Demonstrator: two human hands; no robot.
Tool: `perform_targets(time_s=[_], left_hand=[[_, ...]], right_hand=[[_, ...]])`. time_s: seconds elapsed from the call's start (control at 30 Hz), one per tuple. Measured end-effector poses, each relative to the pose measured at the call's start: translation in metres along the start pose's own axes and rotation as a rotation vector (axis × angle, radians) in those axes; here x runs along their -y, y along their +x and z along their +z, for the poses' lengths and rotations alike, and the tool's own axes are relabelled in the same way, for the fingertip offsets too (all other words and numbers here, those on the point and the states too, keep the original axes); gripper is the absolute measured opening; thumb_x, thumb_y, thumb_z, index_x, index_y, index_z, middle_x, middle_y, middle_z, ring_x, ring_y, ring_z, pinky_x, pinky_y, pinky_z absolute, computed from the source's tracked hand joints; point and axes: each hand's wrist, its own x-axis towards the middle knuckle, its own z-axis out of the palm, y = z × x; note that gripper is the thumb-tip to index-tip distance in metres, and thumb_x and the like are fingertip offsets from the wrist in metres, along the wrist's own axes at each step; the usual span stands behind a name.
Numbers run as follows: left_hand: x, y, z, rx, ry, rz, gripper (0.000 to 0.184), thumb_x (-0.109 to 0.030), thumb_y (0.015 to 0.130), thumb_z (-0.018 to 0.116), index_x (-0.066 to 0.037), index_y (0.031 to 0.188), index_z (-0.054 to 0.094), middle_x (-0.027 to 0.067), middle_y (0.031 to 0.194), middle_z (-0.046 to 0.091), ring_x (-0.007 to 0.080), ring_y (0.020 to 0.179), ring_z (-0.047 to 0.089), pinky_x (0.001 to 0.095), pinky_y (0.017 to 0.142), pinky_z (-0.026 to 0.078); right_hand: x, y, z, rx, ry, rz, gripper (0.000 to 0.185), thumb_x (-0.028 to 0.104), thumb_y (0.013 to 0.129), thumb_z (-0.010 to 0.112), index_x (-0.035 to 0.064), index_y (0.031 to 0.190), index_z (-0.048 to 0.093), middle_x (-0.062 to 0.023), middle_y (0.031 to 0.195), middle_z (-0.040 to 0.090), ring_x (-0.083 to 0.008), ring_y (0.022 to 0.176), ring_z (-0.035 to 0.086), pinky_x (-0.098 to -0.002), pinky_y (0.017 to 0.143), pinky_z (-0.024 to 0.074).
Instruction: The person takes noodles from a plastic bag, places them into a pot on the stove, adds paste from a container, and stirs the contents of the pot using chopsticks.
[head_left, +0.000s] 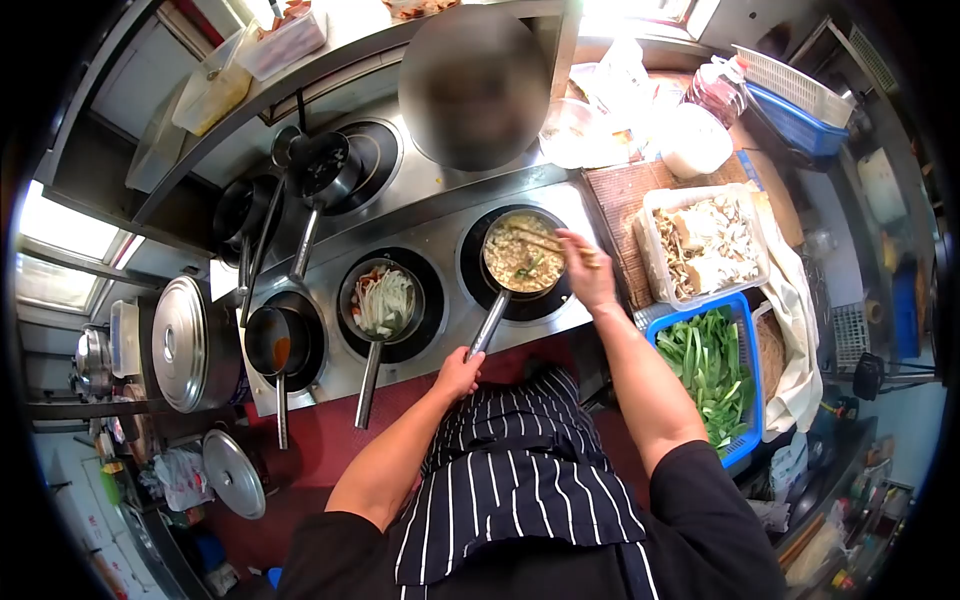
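Observation:
My left hand is closed around the long metal handle of a saucepan on the right front burner. Inside the pan lies a pale, lumpy, soupy food with some green leaves on top. Wooden chopsticks reach into it from my right hand, whose fingers are wrapped round them. Left of this pan stands a second saucepan holding white strips and some orange pieces. Farther left, a dark pan contains a little orange-brown liquid or sauce.
Right of the stove are a clear tub of sliced mushrooms and pale blocks, and a blue basket of cut greens. Dark pans stand at the back left. A large lidded pot is at the left. One round area behind is blurred.

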Motion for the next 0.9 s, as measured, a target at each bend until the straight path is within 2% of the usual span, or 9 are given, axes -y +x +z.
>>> perform_targets(time_s=[0.17, 0.37, 0.43, 0.47, 0.53, 0.57, 0.67, 0.73, 0.9], left_hand=[[0.002, -0.007, -0.001, 0.002, -0.009, 0.026, 0.042, -0.033, 0.095, 0.056, -0.004, 0.123, 0.048, 0.0062, 0.072, 0.057, 0.0117, 0.047, 0.049, 0.0267, 0.039, 0.040], [0.004, -0.004, -0.005, 0.037, 0.021, 0.019, 0.045, -0.035, 0.095, 0.056, -0.003, 0.126, 0.048, 0.0069, 0.075, 0.059, 0.0119, 0.046, 0.050, 0.0271, 0.039, 0.040], [0.007, -0.008, -0.007, -0.062, 0.084, 0.120, 0.045, -0.037, 0.093, 0.058, -0.002, 0.120, 0.053, 0.0096, 0.082, 0.061, 0.0185, 0.060, 0.059, 0.0334, 0.055, 0.051], [0.011, -0.009, -0.008, -0.058, 0.079, 0.121, 0.045, -0.037, 0.093, 0.058, -0.002, 0.120, 0.053, 0.0096, 0.082, 0.061, 0.0185, 0.060, 0.059, 0.0334, 0.055, 0.051], [0.016, -0.013, -0.011, -0.441, 0.461, 0.570, 0.043, -0.033, 0.091, 0.060, -0.002, 0.120, 0.056, 0.0118, 0.092, 0.063, 0.0202, 0.080, 0.062, 0.0347, 0.073, 0.051], [0.018, -0.013, -0.013, -0.438, 0.456, 0.570, 0.043, -0.033, 0.091, 0.060, -0.002, 0.120, 0.056, 0.0118, 0.092, 0.063, 0.0202, 0.080, 0.062, 0.0347, 0.073, 0.051], [-0.009, -0.037, -0.018, -0.397, 0.308, 0.586, 0.036, -0.026, 0.091, 0.060, -0.002, 0.118, 0.060, 0.0129, 0.104, 0.064, 0.0193, 0.097, 0.060, 0.0326, 0.085, 0.048], [-0.029, -0.053, -0.014, -0.114, -0.021, 0.631, 0.030, -0.021, 0.093, 0.058, -0.001, 0.116, 0.062, 0.0116, 0.106, 0.063, 0.0175, 0.097, 0.059, 0.0301, 0.085, 0.047], [-0.059, -0.082, -0.001, 0.289, -0.423, 0.553, 0.046, -0.026, 0.102, 0.047, -0.009, 0.144, 0.038, 0.0066, 0.124, 0.055, 0.0160, 0.112, 0.053, 0.0290, 0.098, 0.040]], right_hand=[[-0.018, -0.036, -0.044, -0.107, 0.114, 0.117, 0.021, 0.013, 0.098, 0.054, 0.0033, 0.113, 0.065, -0.0029, 0.084, 0.066, -0.0076, 0.073, 0.059, -0.0239, 0.066, 0.0490], [-0.005, -0.070, -0.050, -0.012, 0.230, 0.241, 0.021, 0.013, 0.099, 0.054, 0.0041, 0.114, 0.065, -0.0024, 0.092, 0.066, -0.0088, 0.080, 0.061, -0.0238, 0.071, 0.0508], [0.019, -0.067, -0.061, -0.144, 0.310, 0.286, 0.021, 0.015, 0.099, 0.053, 0.0045, 0.114, 0.064, -0.0027, 0.093, 0.066, -0.0096, 0.080, 0.063, -0.0243, 0.073, 0.0522], [0.020, -0.067, -0.063, -0.161, 0.344, 0.280, 0.023, 0.018, 0.100, 0.052, 0.0052, 0.116, 0.063, -0.0030, 0.095, 0.066, -0.0109, 0.082, 0.064, -0.0244, 0.072, 0.0533], [0.012, -0.071, -0.066, -0.135, 0.269, 0.277, 0.023, 0.018, 0.100, 0.052, 0.0051, 0.116, 0.063, -0.0035, 0.096, 0.066, -0.0115, 0.083, 0.065, -0.0244, 0.072, 0.0535], [0.008, -0.074, -0.066, -0.106, 0.200, 0.275, 0.024, 0.019, 0.100, 0.053, 0.0050, 0.117, 0.062, -0.0041, 0.097, 0.066, -0.0122, 0.084, 0.066, -0.0245, 0.072, 0.0538], [0.053, -0.080, -0.056, -0.167, 0.313, 0.325, 0.024, 0.019, 0.099, 0.054, 0.0038, 0.116, 0.062, -0.0067, 0.099, 0.067, -0.0146, 0.085, 0.066, -0.0266, 0.074, 0.0559], [0.071, -0.090, -0.040, -0.175, 0.556, 0.410, 0.024, 0.018, 0.099, 0.053, 0.0034, 0.116, 0.060, -0.0102, 0.102, 0.066, -0.0185, 0.089, 0.067, -0.0307, 0.079, 0.0574], [0.114, -0.138, 0.033, 0.086, 1.010, 0.744, 0.027, 0.023, 0.099, 0.053, 0.0038, 0.118, 0.054, -0.0156, 0.110, 0.063, -0.0263, 0.098, 0.065, -0.0399, 0.085, 0.0560]])
